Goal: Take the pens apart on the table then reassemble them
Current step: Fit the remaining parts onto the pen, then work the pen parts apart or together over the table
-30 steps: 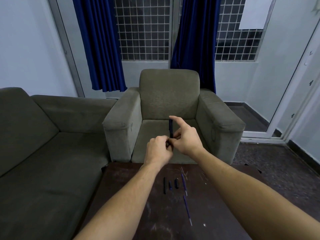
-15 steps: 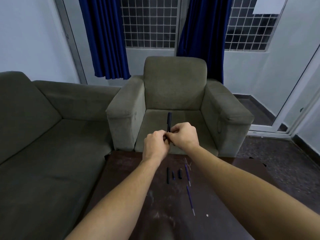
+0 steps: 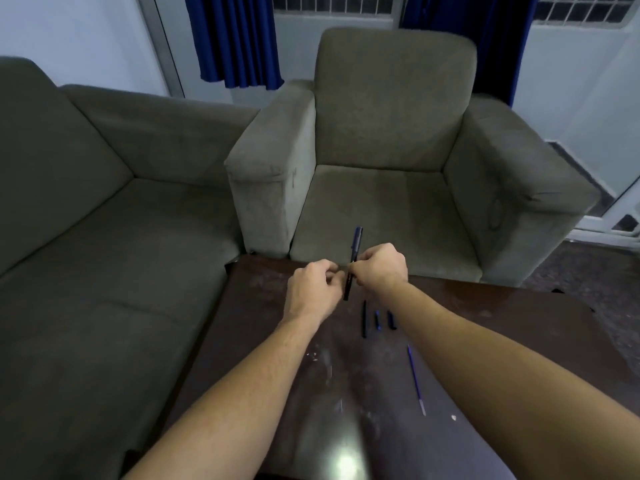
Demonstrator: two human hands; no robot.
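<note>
**penfan:** Dim living room, grey armchair [image 3: 391, 133] at the far side, a grey sofa [image 3: 104, 202] on the left, blue curtains [image 3: 239, 39] behind them. A dark, scuffed table [image 3: 263, 341] sits in front. Where's the pen in this one?

**tinkerer:** Up in the air over the far edge of the table. The dark pen [image 3: 356, 244] stands nearly upright, tilted a bit, with its top sticking out above the knuckles. The right hand [image 3: 379, 268] has its fingers curled round the middle. The left hand [image 3: 311, 292] is clenched right beside it, and its fingertips look to be pinching the lower half.

**penfan:** And the loose bits?

**tinkerer:** On the table just near of the hands there's a long black barrel [image 3: 364, 319], with two short blue pieces [image 3: 377, 320] to its right, side by side. A thin blue refill [image 3: 415, 379] lies further near and right, by the right forearm.
</note>
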